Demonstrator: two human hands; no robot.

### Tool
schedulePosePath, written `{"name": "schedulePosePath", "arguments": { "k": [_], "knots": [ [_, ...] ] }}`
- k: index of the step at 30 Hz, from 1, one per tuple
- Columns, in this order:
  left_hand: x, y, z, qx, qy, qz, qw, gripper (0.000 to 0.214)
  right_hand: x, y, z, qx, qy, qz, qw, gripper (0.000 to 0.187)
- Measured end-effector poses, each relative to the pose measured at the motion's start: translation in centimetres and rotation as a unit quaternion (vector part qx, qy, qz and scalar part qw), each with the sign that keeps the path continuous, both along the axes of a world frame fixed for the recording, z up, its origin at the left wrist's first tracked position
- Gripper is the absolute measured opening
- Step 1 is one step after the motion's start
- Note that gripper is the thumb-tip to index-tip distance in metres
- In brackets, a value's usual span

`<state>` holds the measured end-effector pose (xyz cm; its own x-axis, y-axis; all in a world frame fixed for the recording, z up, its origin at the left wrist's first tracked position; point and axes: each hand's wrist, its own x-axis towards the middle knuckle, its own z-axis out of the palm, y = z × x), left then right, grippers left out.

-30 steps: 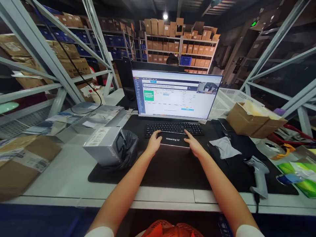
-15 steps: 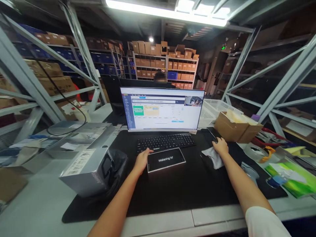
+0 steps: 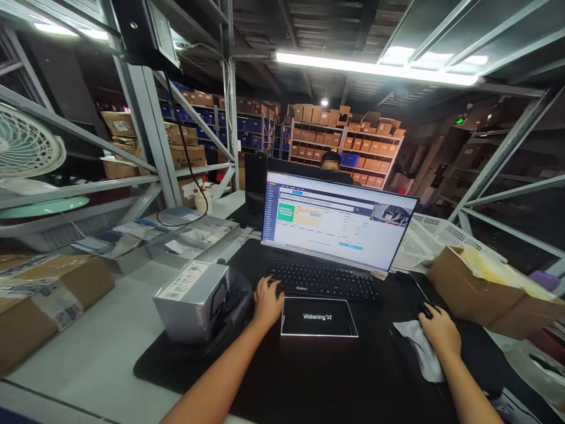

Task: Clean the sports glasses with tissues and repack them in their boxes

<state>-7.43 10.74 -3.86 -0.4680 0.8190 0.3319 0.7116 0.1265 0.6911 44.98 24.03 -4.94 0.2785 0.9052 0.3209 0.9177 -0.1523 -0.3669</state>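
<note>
My left hand [image 3: 267, 302] rests at the left end of the black keyboard [image 3: 324, 281], fingers apart over the keys and holding nothing. Just right of its wrist lies a flat black rectangle with a white rim [image 3: 318, 325], with "Wakening" lettered on it; I cannot tell whether it is a screen or a box. Over a dark computer mouse [image 3: 426, 310] my right hand [image 3: 440, 331] is curled, mostly covering it. A grey cloth [image 3: 419, 347] lies partly under that wrist. Behind the keyboard stands a lit monitor [image 3: 333, 221].
A silver box [image 3: 189, 303] and a black bag [image 3: 236, 306] sit left of my left hand. Taped cartons [image 3: 95, 282] and grey trays [image 3: 189, 241] stand farther left. An open cardboard box [image 3: 489, 300] is at right. Beyond the monitor, a person [image 3: 331, 162] faces boxed shelves.
The view has swung left, bringing a fan and a taped carton in. My left hand has moved from the black rectangle's edge onto the keyboard's left end. My right hand stays at the mouse.
</note>
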Motion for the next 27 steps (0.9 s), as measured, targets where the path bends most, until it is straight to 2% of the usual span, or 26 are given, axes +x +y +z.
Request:
{"name": "schedulePosePath", "arguments": {
  "k": [4,9,20,23,27],
  "knots": [
    [0.0,0.5,-0.8,-0.031,0.027,0.020,0.999,0.042,0.6,0.4,-0.8,-0.002,-0.031,0.001,1.000,0.061],
    [0.0,0.7,-0.8,-0.057,0.046,0.021,0.997,0.042,0.9,0.7,-1.3,0.002,-0.079,0.002,0.997,0.060],
    [-0.1,0.5,-0.1,-0.060,0.075,0.009,0.995,0.044,0.2,0.4,-1.0,0.042,-0.051,0.005,0.998,0.056],
    [0.0,0.0,0.2,-0.053,0.094,-0.043,0.993,0.048,-0.1,-0.2,-0.4,0.082,-0.041,0.001,0.996,0.057],
    [0.3,-1.4,1.1,-0.045,0.134,-0.201,0.969,0.059,-1.8,-1.2,1.8,0.176,-0.046,-0.013,0.983,0.058]
  ]
}}
